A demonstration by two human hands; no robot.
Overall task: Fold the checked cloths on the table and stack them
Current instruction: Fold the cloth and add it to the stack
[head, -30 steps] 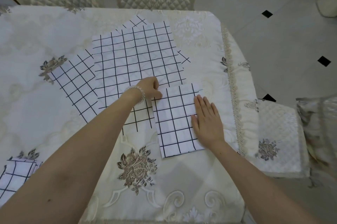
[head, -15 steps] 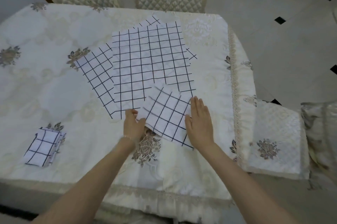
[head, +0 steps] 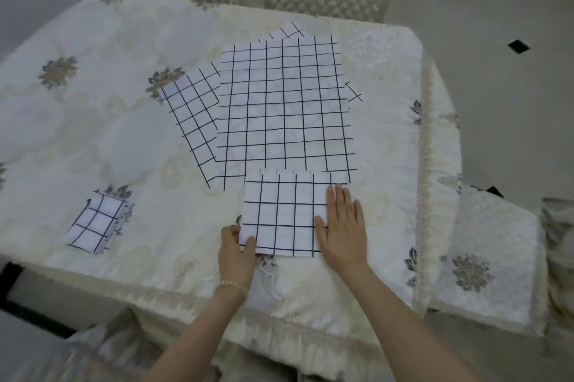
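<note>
While my right hand (head: 341,226) lies flat, fingers together, on the half-folded white black-checked cloth (head: 284,215) near the desk's front edge, my left hand (head: 236,249) pinches its left corner; next, I judge, another fold.

Soft, even daylight here, fairly bright but cool and a touch washed out. No hard shadows: only a faint dim edge under the right hand (head: 341,226) on the folded cloth (head: 282,214). The tablecloth (head: 93,133) pales toward twelve o'clock with a mild sheen, no real glare. Wide-angle bending curves the table edges at three and nine. Corners at six and seven smear soft; the grid lines stay crisp.
</note>
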